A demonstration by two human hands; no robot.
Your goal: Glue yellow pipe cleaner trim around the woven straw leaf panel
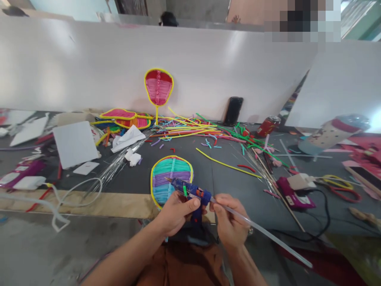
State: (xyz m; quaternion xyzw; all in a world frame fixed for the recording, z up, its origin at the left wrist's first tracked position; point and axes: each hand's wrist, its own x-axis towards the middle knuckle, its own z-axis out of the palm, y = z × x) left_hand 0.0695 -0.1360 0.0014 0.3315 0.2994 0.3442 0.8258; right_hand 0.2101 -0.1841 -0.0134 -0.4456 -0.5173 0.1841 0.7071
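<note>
My left hand point(178, 212) is wrapped round a blue hot glue gun point(190, 190), its nozzle pointing left. A long translucent glue stick point(268, 234) runs from the gun's rear end down to the right. My right hand point(230, 220) pinches that stick close to the gun. Under the nozzle lies a rounded fan shape point(162, 167) of green, purple and blue pipe cleaners with a yellow rim. Its lower part is hidden by the gun and my left hand. Leaning upright at the white board is a pink and red fan point(159, 85) with a yellow rim and stem.
Loose pipe cleaners point(190, 129) are heaped along the board point(119, 63). A phone point(233, 111) leans there, beside a red can point(268, 126). On the right are a purple power strip point(293, 194), scissors point(342, 188) and a black cable point(327, 216). White cards point(74, 143) and a white cable point(59, 198) lie left.
</note>
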